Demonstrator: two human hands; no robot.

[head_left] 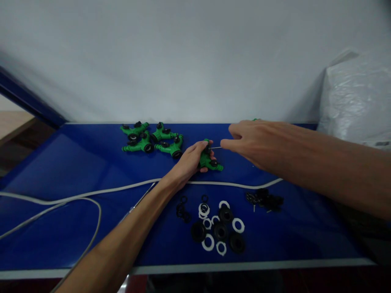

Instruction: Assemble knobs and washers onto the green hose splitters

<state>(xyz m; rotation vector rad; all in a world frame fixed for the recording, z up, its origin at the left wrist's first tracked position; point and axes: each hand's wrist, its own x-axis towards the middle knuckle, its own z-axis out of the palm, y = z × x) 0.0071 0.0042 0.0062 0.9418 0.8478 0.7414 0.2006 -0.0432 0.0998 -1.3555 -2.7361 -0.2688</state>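
My left hand (195, 156) is closed around a green Y-shaped hose splitter (208, 162) with black valve levers, holding it just above the blue table. Closed fingers of my right hand (249, 140) grip a tool with a thin metal shaft (216, 147); its handle is hidden in the hand. The shaft points left, its tip at the splitter's upper valve. To the left lie several similar green splitters (142, 143) with black fittings. A bit of another green part (256, 119) shows behind my right hand.
Nearer me on the blue table (100, 162) lie white rings (238, 225), black round caps (220, 230), small black O-rings (183, 211) and a pile of small black parts (265, 200). A white cable (122, 188) crosses the table. A plastic-wrapped bundle (357, 97) stands at right.
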